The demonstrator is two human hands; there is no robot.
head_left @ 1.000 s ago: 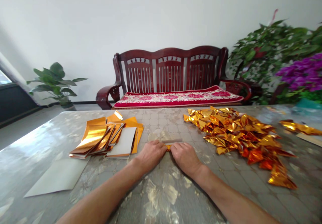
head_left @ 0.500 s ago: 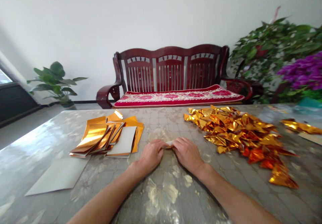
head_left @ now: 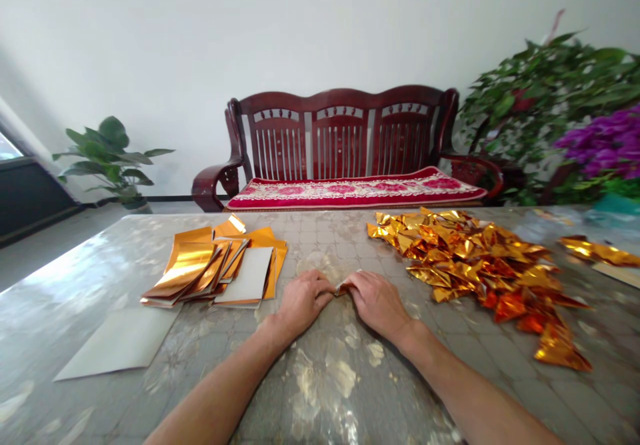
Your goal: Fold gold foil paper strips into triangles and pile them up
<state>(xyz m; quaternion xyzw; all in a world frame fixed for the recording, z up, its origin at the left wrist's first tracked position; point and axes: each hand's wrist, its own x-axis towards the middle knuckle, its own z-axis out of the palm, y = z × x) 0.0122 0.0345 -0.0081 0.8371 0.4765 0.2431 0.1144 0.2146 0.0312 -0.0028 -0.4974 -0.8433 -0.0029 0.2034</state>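
"What do the hands have?"

"The left hand [head_left: 303, 301] and right hand [head_left: 377, 305] meet near the lower middle of the frame, pinching a folded gold foil piece [head_left: 344, 289] between them, against the marbled tabletop [head_left: 320, 391]."

"And around them?"

"Just beside the left hand, toward the left, lies a stack of rectangular gold foil sheets [head_left: 215, 268]. To the right spreads a heap of folded gold foil triangles [head_left: 480, 265], near the right hand but not touching it."
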